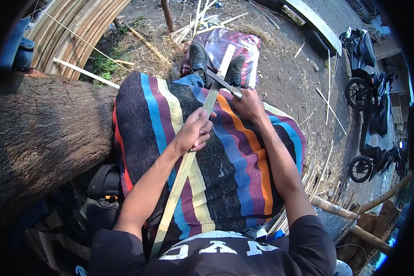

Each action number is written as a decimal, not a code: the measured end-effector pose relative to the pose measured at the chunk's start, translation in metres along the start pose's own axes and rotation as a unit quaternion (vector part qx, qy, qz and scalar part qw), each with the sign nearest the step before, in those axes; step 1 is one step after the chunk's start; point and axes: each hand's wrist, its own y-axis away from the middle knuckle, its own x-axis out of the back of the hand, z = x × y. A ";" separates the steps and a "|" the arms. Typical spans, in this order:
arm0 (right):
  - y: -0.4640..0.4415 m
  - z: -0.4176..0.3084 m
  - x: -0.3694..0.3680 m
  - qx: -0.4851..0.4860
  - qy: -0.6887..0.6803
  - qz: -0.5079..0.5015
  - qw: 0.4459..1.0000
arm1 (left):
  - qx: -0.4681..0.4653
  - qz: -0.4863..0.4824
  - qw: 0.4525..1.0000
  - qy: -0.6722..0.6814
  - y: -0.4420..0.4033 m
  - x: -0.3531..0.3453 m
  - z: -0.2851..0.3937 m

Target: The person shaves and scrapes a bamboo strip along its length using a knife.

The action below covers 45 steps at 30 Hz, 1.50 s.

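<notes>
A long pale strip of split bamboo [181,177] runs from my waist up over my lap to between my shoes. My left hand [195,131] is closed around its middle. In my right hand [249,105] is the handle of a knife [225,85], whose dark blade lies across the strip near its upper part, pointing up and left. A striped cloth [234,156] covers my legs. Beneath my dark shoes [198,58] lies a printed sack [250,48].
A thick tree trunk [50,129] is at the left, with curved stacked bamboo strips [73,32] behind it. Loose slivers lie on the dirt. Motorcycles [370,92] stand at the right, above bamboo poles [372,237] at the lower right. A black bag [105,181] sits beside the cloth.
</notes>
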 end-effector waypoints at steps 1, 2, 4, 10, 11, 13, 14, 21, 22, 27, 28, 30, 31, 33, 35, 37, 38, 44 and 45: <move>0.006 -0.001 0.002 0.071 -0.015 0.014 0.997 | -0.001 0.004 1.000 -0.002 0.001 0.001 0.003; 0.009 -0.005 0.004 0.141 -0.031 0.028 0.989 | -0.002 -0.022 0.999 0.029 0.002 0.000 0.006; 0.013 0.000 -0.002 0.180 -0.022 -0.061 0.981 | 0.001 -0.047 0.997 0.059 0.003 0.001 0.007; 0.010 -0.003 0.019 0.001 0.021 -0.047 0.999 | -0.027 -0.022 0.996 -0.077 -0.002 0.000 0.002; 0.012 -0.002 0.020 0.015 0.015 -0.053 0.998 | -0.029 -0.028 0.997 -0.068 -0.003 -0.001 0.002; 0.016 0.000 0.015 0.073 -0.003 -0.055 0.996 | -0.018 -0.029 0.998 -0.045 -0.004 0.001 0.004; 0.017 0.001 0.009 0.073 -0.004 -0.056 0.996 | -0.008 -0.031 0.999 -0.021 -0.005 -0.001 0.007; 0.027 -0.014 0.000 0.164 -0.020 -0.107 0.980 | -0.034 -0.017 0.999 -0.015 0.001 -0.007 0.014; 0.025 -0.015 0.000 0.164 -0.022 -0.106 0.980 | -0.039 -0.019 0.999 -0.021 0.002 -0.008 0.015; 0.022 -0.015 0.005 0.112 -0.014 -0.170 0.979 | -0.037 -0.011 0.998 -0.047 0.000 -0.008 0.012; 0.021 -0.015 0.008 0.119 -0.015 -0.170 0.978 | -0.040 -0.013 0.998 -0.050 -0.001 -0.006 0.013; 0.023 -0.019 0.015 0.088 -0.042 -0.158 0.983 | -0.048 -0.029 0.997 -0.044 -0.002 -0.004 0.013; 0.022 -0.017 0.013 0.085 -0.032 -0.158 0.983 | -0.053 -0.036 0.997 -0.048 -0.002 -0.004 0.014; 0.019 -0.013 0.012 0.093 -0.025 -0.158 0.983 | -0.052 -0.026 0.997 -0.049 0.000 -0.004 0.015; 0.019 -0.011 0.010 0.093 -0.027 -0.147 0.984 | -0.052 -0.024 0.997 -0.058 0.000 -0.004 0.014; 0.020 -0.010 0.009 0.096 -0.025 -0.143 0.985 | -0.035 -0.005 0.996 -0.080 -0.002 -0.002 0.011; 0.020 -0.010 0.010 0.102 -0.022 -0.136 0.985 | -0.022 0.014 0.994 -0.105 -0.004 -0.002 0.010; 0.021 -0.007 0.008 0.101 0.006 -0.097 0.990 | -0.002 0.073 0.989 -0.126 -0.009 0.000 0.004; 0.021 -0.006 0.009 0.085 -0.003 -0.094 0.992 | 0.009 0.085 0.991 -0.108 -0.010 0.003 0.003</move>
